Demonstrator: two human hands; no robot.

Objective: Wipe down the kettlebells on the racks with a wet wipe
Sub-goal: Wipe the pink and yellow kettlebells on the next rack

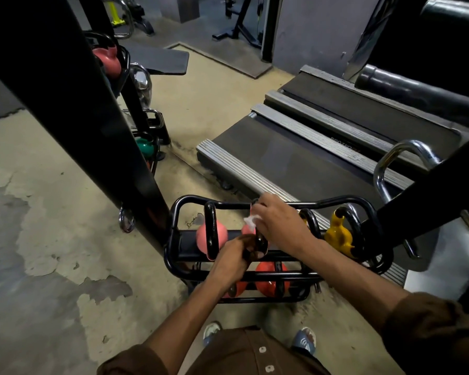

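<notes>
Two hands work on a pink kettlebell on a low black rack.

The left hand (pixel 234 255) is wrapped tight around the black handle of the middle pink kettlebell (pixel 248 230) on the top shelf of the rack (pixel 182 209). The right hand (pixel 278 221) pinches a white wet wipe (pixel 251 221) against that kettlebell. Another pink kettlebell (pixel 202 236) sits to the left, a yellow kettlebell (pixel 339 234) to the right. The treadmill (pixel 295 155) has writing too blurry to read.

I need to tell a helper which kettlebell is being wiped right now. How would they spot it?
Find the low black rack beside the treadmill. On its top shelf, it is the middle pink kettlebell, between another pink one and a yellow one. Both hands are on it.
</notes>
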